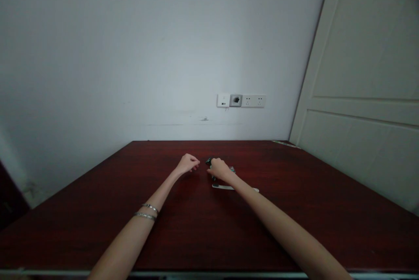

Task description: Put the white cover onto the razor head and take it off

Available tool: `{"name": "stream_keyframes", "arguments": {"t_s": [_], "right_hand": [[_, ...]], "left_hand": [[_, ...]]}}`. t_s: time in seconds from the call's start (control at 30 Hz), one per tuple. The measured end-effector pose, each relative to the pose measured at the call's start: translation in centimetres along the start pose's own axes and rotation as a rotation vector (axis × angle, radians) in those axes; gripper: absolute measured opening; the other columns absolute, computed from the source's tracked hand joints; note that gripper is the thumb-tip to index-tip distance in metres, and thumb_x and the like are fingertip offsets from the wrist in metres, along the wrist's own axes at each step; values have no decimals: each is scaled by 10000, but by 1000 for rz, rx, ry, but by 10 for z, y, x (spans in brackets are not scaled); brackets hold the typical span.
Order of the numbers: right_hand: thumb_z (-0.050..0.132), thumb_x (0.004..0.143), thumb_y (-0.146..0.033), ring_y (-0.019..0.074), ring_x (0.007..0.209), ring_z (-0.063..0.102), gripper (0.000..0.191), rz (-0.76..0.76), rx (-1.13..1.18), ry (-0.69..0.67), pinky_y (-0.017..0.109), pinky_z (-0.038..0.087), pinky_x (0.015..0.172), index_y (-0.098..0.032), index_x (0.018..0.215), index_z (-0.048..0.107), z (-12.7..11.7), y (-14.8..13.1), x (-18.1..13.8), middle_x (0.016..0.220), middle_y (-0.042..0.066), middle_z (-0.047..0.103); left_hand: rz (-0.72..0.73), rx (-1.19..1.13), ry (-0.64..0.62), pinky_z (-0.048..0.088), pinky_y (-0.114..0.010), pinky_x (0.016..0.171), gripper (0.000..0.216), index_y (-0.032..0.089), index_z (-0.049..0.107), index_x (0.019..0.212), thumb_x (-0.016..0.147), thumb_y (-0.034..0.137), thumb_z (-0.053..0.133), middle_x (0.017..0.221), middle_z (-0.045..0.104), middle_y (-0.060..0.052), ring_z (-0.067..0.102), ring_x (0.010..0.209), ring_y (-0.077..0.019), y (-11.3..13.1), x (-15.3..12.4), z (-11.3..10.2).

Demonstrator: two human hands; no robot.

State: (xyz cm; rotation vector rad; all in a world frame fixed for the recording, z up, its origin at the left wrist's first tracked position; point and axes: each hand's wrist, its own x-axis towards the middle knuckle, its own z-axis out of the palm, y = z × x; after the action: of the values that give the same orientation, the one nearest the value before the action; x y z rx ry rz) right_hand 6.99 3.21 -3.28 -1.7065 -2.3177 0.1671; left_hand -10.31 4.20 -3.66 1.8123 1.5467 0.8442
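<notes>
My left hand [187, 163] hovers over the table, fingers curled and fingertips pinched; whether anything tiny sits between them I cannot make out. To its right, my right hand [219, 169] has its fingers closed around a small dark object [208, 162], which pokes out at the left of the knuckles. Its kind is hidden by the hand. A small clear or greyish piece [232, 169] shows just behind the right wrist. Nearer to me lies a narrow white strip [223, 187] with a dark patch at its left end; my right forearm passes over it.
The dark red wooden table [183, 236] runs up to a pale wall. Sockets and switch plates [241, 100] are set in the wall above the far edge. A white panelled door [366, 110] stands at the right. A thin pale strip [286, 144] lies along the far right corner.
</notes>
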Motion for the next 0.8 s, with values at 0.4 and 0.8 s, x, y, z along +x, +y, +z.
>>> {"name": "stream_keyframes", "arguments": {"t_s": [0.4, 0.8], "right_hand": [[568, 732, -262, 245, 912, 638, 287, 49, -5, 71, 264, 465, 728, -135, 970, 666, -7, 10, 3, 990, 164, 668], [533, 753, -335, 278, 910, 635, 320, 374, -29, 154, 293, 455, 706, -163, 969, 694, -62, 193, -24, 942, 153, 677]], "left_hand": [[179, 75, 150, 491, -255, 608, 236, 112, 699, 760, 732, 257, 515, 736, 697, -77, 643, 700, -175, 9, 4, 4], [489, 316, -101, 413, -314, 921, 536, 106, 590, 1138, 693, 402, 633, 1161, 606, -134, 569, 1051, -240, 41, 13, 71]]}}
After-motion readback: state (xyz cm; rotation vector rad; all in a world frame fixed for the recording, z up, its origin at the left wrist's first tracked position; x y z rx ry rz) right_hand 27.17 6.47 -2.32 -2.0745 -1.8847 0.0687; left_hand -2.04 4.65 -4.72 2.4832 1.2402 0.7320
